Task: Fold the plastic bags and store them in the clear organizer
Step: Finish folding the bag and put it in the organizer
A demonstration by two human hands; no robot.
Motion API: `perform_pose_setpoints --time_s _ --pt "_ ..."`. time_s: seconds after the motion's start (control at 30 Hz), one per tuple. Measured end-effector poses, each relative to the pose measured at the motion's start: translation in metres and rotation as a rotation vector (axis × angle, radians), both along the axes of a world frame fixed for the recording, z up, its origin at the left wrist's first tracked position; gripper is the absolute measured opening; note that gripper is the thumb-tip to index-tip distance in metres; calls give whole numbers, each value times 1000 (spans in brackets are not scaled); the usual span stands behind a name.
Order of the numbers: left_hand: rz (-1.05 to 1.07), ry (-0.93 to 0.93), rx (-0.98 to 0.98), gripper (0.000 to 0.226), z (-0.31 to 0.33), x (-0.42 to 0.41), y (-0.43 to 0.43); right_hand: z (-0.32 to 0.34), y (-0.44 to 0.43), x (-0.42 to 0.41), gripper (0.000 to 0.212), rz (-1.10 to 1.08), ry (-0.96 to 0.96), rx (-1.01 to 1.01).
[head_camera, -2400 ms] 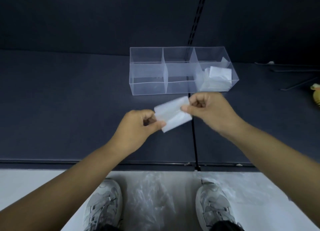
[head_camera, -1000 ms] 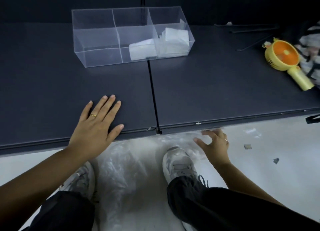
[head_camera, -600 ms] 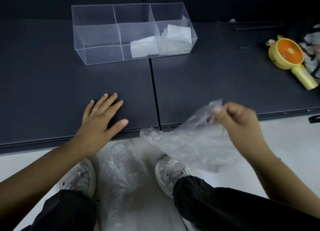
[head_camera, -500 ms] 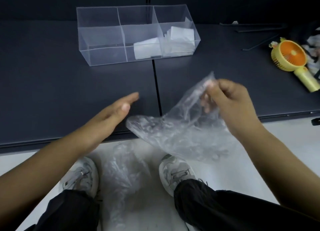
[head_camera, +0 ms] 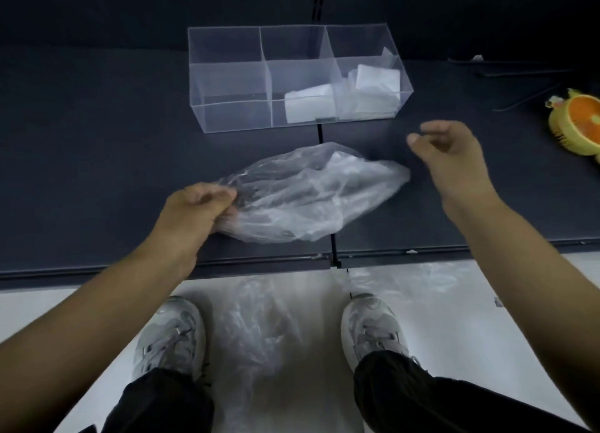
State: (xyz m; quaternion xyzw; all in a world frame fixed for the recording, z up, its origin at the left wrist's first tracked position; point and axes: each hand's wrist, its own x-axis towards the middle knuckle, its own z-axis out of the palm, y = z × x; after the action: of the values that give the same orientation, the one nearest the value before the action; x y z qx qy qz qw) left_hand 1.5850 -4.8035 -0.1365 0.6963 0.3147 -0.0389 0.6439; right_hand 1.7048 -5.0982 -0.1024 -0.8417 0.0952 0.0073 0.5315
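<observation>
A crumpled clear plastic bag [head_camera: 311,192] lies across the dark shelf, over the seam between its two panels. My left hand [head_camera: 194,212] pinches the bag's left end. My right hand [head_camera: 451,160] hovers just right of the bag's right tip, fingers apart, holding nothing. Behind the bag stands the clear organizer [head_camera: 227,114] with three compartments. One folded white bag [head_camera: 308,104] lies in the middle compartment, and several folded bags [head_camera: 373,88] fill the right one. The left compartment holds nothing.
More loose clear plastic bags [head_camera: 259,322] lie on the white floor between my shoes, below the shelf's front edge [head_camera: 97,270]. A yellow and orange hand fan [head_camera: 578,124] rests at the shelf's far right. Thin dark rods [head_camera: 519,72] lie behind it.
My right hand lifted a bag from the floor, laid it on the shelf and let go. My left hand left the shelf surface and took hold of the bag's left end.
</observation>
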Motion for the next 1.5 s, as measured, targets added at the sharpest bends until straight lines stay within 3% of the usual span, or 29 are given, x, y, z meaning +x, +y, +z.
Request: perform_pose_setpoints --time_s 0.03,0.1,0.13,0.2,0.27,0.37,0.47,0.53,0.63,0.73,0.87,1.0,1.17,1.27,1.33,1.43,1.5 --pt "-1 2 82 11 -1 -2 -1 0 0 -10 23 -5 -54 -6" --pt "-37 -28 350 51 0 -9 -3 -4 5 -38 23 62 -89 -19" --pt "-57 -95 513 69 3 -10 -4 -6 11 -54 27 132 -70 -24" --pt "-112 -303 721 79 16 -5 -6 -6 25 -81 43 270 -10 -20" --pt "-245 -383 657 69 28 10 -13 -10 40 -93 58 337 28 -12" --pt "-466 -227 320 54 32 38 -35 -17 62 -86 66 374 37 -2" --pt "-433 -24 -161 46 28 49 -55 -22 78 -73 51 394 68 20" --pt "-411 -2 -303 46 22 44 -59 -24 81 -68 32 419 88 47" --pt "-320 -92 -306 33 14 34 -52 -24 75 -65 14 434 120 127" --pt "-217 -121 -127 5 13 27 -37 -15 60 -62 11 418 157 183" --pt "-197 -139 46 46 21 19 -18 -3 41 -56 20 448 264 224" --pt "-226 -188 29 68 29 12 -7 11 32 -50 20 534 256 409" --pt "-291 -364 -134 45 43 10 -5 23 35 -46 16 469 144 483" --pt "-135 -398 -239 43 50 10 -8 21 34 -46 14 423 129 446" --pt "-28 -385 -181 51 53 9 -8 22 30 -43 12 399 99 359" --pt "-5 -351 -53 43 50 5 -2 23 21 -34 18 292 19 234" --pt "11 -324 -45 35 44 -1 0 24 22 -29 18 284 104 230"
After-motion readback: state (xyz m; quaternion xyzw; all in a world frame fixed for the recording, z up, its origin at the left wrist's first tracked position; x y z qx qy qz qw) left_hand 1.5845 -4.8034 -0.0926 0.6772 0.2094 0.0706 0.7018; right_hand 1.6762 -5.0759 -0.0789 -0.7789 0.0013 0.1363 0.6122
